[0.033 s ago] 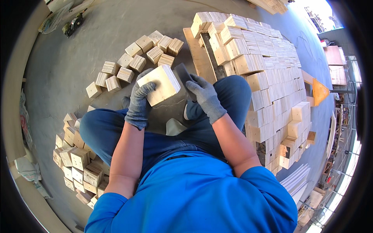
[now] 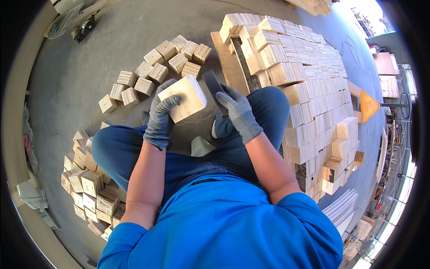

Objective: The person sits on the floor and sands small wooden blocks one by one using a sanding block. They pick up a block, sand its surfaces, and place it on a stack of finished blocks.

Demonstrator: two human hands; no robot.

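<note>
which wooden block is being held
The wooden block in the left hand; it alone is gripped, while the others sit on the floor or in stacks.

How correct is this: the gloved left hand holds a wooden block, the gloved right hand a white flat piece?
Not entirely: the flat piece is dark, not white, as the head view shows. The gloved left hand does hold a wooden block, the gloved right hand that piece.

By the look of it I'm in a woodworking shop: a big stack of plywood blocks (image 2: 313,58) towers over bare grey floor (image 2: 62,89). Left of that stack sit loose blocks (image 2: 158,73); just right of it, an orange triangular piece (image 2: 370,106); farther right, cluttered racking (image 2: 390,163); near its close end, pale sheets (image 2: 340,210).
</note>
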